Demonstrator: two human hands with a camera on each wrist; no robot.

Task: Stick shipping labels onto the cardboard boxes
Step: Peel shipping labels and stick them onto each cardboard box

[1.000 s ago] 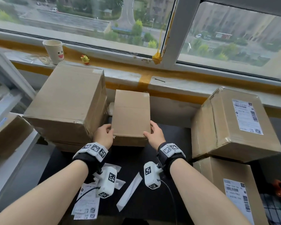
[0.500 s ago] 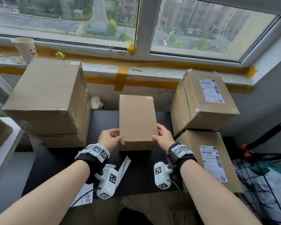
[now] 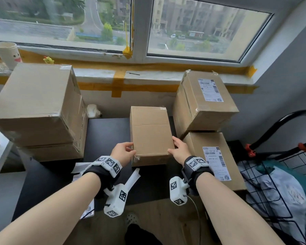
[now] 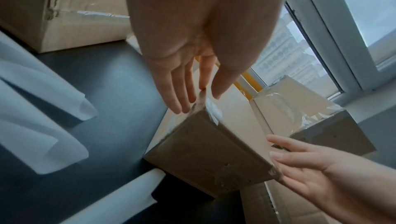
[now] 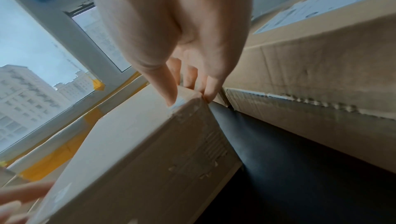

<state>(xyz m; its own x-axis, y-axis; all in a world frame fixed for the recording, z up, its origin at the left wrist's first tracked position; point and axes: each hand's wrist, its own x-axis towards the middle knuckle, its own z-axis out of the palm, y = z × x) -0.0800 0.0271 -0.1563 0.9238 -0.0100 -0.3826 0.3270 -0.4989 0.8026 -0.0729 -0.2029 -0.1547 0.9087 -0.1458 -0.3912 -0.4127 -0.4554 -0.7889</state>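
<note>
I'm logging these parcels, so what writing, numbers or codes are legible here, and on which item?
Upper right box's label: print and barcode, too small to read.
Lower right box's label: print and barcodes, too blurred to read.
Loose labels on the table: too blurred.
Wrist bands: square marker patterns, no words.
Middle box: no print visible.
Paper cup: drawn face, no words.

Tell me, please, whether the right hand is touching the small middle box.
Touching: the right wrist view shows the right hand with thumb tip on the small middle box.
</note>
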